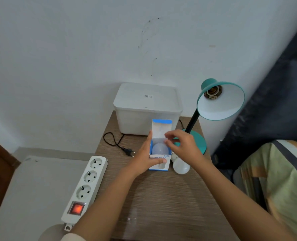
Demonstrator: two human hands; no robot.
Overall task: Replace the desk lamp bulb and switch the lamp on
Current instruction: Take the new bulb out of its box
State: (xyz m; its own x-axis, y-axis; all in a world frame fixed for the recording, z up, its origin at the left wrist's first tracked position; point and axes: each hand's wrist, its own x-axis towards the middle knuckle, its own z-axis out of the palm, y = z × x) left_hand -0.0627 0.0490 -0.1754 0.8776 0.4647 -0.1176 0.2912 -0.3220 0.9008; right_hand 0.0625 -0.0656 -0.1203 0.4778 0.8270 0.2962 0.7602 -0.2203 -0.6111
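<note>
Bulbs: two; one inside the open bulb box, one loose bulb lying just right of it.
Left hand: clasps the box.
Right hand: above the box, fingers loosely curled, holding nothing.
Desk lamp: one, behind the box, socket empty.
Power strip: one, left of the box, three sockets, switch glowing.

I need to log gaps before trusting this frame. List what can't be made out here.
Head view, the only one:
- Bulb in the box: only its dome shows; the box walls hide its base.
- Loose bulb: the right hand covers its screw end.
- Lamp switch: not visible; the hand hides part of the base.
- Box print: too small, mostly under the left hand.
- Power strip cable: cut off at the bottom edge.
</note>
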